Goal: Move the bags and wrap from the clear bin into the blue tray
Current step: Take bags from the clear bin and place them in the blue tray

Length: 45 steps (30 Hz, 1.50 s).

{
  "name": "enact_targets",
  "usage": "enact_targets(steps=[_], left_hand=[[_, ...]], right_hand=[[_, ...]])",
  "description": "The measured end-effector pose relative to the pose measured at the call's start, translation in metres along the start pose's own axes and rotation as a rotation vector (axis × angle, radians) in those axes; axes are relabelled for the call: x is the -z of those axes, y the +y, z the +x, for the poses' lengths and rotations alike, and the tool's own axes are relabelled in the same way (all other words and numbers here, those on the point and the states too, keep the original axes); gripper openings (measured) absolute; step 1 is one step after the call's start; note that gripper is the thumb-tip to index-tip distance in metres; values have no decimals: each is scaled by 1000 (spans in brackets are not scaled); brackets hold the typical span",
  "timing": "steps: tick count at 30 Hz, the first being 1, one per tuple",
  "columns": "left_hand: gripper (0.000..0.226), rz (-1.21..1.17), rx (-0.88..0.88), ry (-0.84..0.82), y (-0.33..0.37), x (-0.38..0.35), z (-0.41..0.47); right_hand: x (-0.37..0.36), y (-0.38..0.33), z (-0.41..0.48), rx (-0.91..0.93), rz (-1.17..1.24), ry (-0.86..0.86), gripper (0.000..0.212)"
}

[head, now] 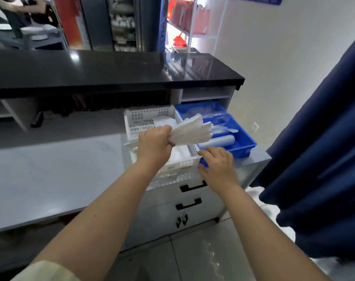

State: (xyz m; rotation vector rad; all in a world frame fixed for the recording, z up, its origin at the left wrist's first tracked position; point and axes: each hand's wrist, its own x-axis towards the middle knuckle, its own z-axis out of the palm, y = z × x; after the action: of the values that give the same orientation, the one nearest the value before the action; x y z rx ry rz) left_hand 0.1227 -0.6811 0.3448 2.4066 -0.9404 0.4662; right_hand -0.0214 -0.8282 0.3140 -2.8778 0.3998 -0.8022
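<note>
My left hand [154, 145] grips a folded stack of white plastic bags [190, 131] by one end, holding it above the clear perforated bin [140, 122], with the free end reaching over toward the blue tray [246, 138]. A roll of wrap [217, 141] lies inside the blue tray, along with clear bags [205, 113] at its far end. My right hand [218, 168] is open, fingers spread, at the near corner where the bin and the blue tray meet. More white material [179, 156] lies in the bin under my left hand.
Bin and tray sit on a grey counter [51, 175] under a black raised top [111, 69]. White drawers with black handles [189, 203] are below. A dark blue curtain [318, 159] hangs at the right. A white shelf rack [201, 23] stands behind.
</note>
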Motion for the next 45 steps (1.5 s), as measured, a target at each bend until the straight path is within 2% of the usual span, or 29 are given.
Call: enact_targets(steps=[3,6,11,19,23,26,29,37,42,45], left_hand=[[25,-12,17,14,7,-26,39],[12,14,9,-3,-2,-57,78],[21,0,21,-29,-19,-103,142],[17,-3,7,-138,-8,-163,219],[16,9,11,-156,3,-187,237],[19,50,62,-165,13,-200,243],[24,58,147,-148,24,-211,242],[27,134,290,-95,45,-224,236],[25,153,367,-31,52,-212,236],[21,132,388,3,51,-205,232]], right_hand=[[-13,37,32,-15,14,-9,35],[-35,69,64,-15,-9,-29,35],[-70,108,118,-7,-33,-58,37],[-115,176,182,27,-2,-185,38],[-142,217,208,58,4,-358,40],[-160,238,228,180,-49,-575,52],[-175,253,241,260,3,-712,63],[-203,263,254,400,23,-906,68],[-205,257,258,436,-2,-969,53],[-204,259,254,445,75,-994,39]])
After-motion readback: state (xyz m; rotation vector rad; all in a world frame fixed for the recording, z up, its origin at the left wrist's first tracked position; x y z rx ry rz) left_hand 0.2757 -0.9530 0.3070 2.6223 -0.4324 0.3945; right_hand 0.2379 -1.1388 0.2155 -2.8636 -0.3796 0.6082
